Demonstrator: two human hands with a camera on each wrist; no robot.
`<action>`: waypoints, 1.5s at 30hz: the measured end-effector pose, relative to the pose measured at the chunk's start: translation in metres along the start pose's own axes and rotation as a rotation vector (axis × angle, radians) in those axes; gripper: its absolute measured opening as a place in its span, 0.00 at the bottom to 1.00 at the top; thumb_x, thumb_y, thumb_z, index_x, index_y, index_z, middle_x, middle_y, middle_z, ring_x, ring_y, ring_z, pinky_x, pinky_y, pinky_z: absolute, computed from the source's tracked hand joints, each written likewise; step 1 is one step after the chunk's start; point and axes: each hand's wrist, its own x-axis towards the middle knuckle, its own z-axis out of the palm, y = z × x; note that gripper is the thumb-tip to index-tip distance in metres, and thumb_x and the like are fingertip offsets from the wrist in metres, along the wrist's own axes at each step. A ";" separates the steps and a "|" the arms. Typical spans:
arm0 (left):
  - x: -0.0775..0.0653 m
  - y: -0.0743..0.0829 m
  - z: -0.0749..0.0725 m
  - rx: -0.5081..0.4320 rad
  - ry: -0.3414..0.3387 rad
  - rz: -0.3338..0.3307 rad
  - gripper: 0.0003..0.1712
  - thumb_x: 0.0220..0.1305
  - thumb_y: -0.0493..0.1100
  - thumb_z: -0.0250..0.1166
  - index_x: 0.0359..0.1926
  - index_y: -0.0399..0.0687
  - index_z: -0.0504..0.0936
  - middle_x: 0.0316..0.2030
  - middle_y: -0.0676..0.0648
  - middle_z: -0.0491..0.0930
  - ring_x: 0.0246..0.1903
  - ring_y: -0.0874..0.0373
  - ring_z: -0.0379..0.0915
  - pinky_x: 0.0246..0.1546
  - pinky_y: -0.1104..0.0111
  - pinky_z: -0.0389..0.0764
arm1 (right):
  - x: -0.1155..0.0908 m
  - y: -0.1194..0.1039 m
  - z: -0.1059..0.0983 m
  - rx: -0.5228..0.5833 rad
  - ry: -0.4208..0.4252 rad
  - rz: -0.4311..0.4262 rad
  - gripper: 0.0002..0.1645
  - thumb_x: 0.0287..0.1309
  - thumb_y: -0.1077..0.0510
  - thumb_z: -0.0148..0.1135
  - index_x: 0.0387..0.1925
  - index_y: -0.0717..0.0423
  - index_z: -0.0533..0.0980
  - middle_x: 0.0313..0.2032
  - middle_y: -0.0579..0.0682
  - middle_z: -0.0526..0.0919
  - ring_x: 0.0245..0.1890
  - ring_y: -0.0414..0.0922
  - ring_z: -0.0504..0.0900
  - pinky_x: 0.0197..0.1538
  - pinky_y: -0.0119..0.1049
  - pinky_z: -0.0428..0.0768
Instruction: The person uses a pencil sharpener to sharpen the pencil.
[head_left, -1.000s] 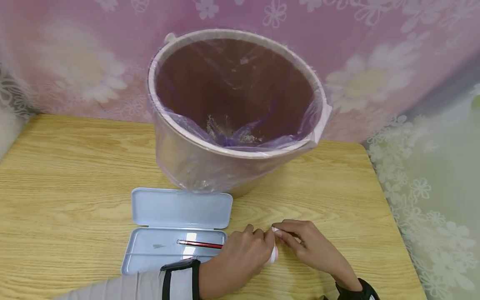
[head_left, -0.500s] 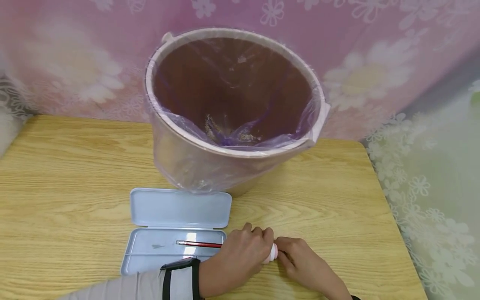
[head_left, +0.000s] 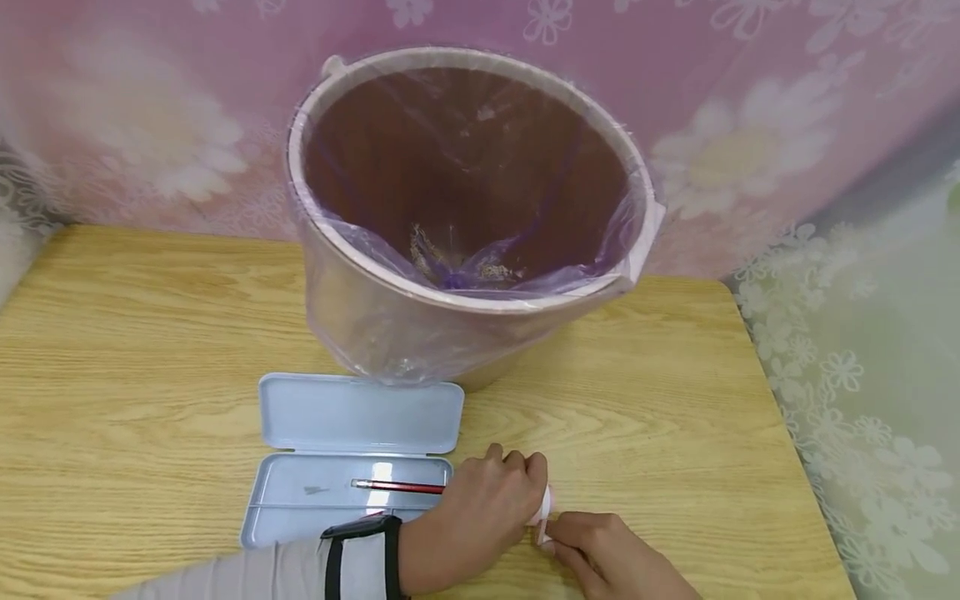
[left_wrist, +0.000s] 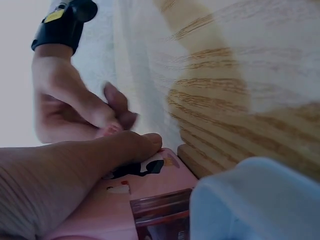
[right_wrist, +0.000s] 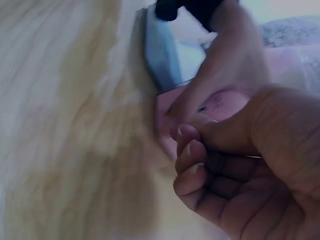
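1. My left hand (head_left: 476, 512) grips the pink crank sharpener (left_wrist: 112, 215), lower centre of the head view; my right hand (head_left: 611, 554) pinches its crank (head_left: 542, 531).
2. I judge it light, rigid, smooth: brace the body.

Your pencil case (head_left: 360, 454) is on the table (head_left: 150, 333), lid (head_left: 360, 412) on its far side, and the bin (head_left: 405, 337) sits right behind it, a bit to the right. The pencil (head_left: 401, 487) runs from over its tray (head_left: 330, 473) to your left hand (head_left: 480, 517), at the case's right end. The sharpener (left_wrist: 115, 207)'s under that hand, your right hand (head_left: 618, 560) further right of the case.
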 end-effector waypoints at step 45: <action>0.001 -0.003 -0.003 -0.054 0.000 0.022 0.21 0.55 0.49 0.74 0.24 0.54 0.67 0.14 0.57 0.66 0.16 0.66 0.62 0.11 0.77 0.59 | 0.026 0.015 -0.014 -0.029 -0.005 0.101 0.13 0.69 0.67 0.58 0.31 0.47 0.78 0.25 0.34 0.72 0.24 0.24 0.63 0.27 0.23 0.70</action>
